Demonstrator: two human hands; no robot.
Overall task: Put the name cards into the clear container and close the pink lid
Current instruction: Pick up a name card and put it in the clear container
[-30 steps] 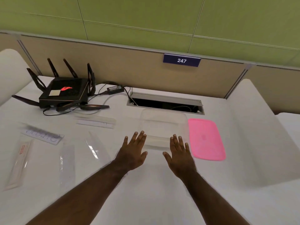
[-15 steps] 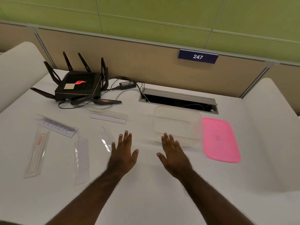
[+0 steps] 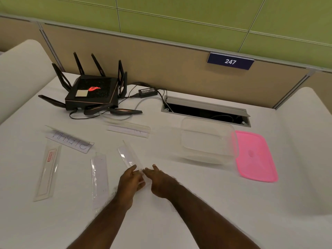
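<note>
Several clear plastic name cards lie on the white desk: a handwritten one [image 3: 70, 141], one with a red label [image 3: 47, 169], a plain one [image 3: 99, 177], one further back [image 3: 128, 129], and a tented one [image 3: 128, 155] in the middle. My left hand [image 3: 132, 180] pinches the near end of the tented card. The fingertips of my right hand [image 3: 158, 178] touch that same end from the right, fingers loosely apart. The clear container [image 3: 206, 141] stands open to the right, holding nothing. Flat on the desk against the container's right side is the pink lid [image 3: 255, 157].
A black router [image 3: 91, 94] with antennas and cables sits at the back left, next to a power adapter [image 3: 148, 91]. An open cable slot [image 3: 206, 111] runs behind the container. A beige partition with a "247" sign [image 3: 230, 61] closes the back, and white side panels flank the desk.
Both hands drew back from the container's front and moved left and together onto the near end of the tented card. The view shifted so the scene sits further right.
</note>
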